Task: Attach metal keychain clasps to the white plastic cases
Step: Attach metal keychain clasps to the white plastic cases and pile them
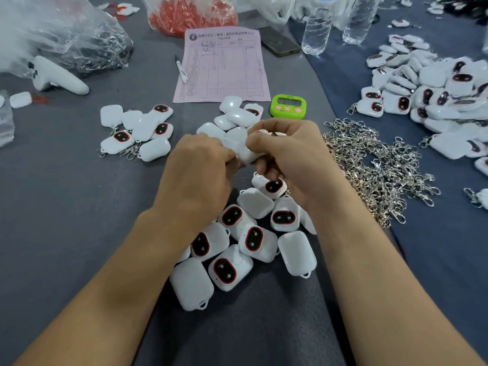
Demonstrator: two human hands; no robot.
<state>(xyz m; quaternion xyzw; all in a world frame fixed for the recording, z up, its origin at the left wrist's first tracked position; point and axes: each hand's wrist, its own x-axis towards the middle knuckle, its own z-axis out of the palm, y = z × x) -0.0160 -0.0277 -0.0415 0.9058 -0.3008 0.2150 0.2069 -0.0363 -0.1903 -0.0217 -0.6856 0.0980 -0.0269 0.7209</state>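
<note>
The left hand (200, 175) and right hand (287, 154) are bare. So are the left forearm (126, 273) and right forearm (369, 260), along all their visible length. Both forearms are slim and smooth, narrowing toward the wrists. Light creases mark the knuckles. The picture's lower edge cuts the arms off, so any clothing higher up is hidden.

Your light is even and fairly bright, coming from overhead. Your left hand (200, 165) and right hand (287, 151) cast only soft shadows on the grey cloth-covered table (79, 207). Both hands, and the glossy white plastic case (248, 154) held between them, look slightly blurred. Glare whitens the crumpled clear plastic bag (39, 27), and the heap of silver metal keychain clasps (375, 167) glints. The frame bows at its edges, where the far-right pile of white cases (435, 83) smears.
</note>
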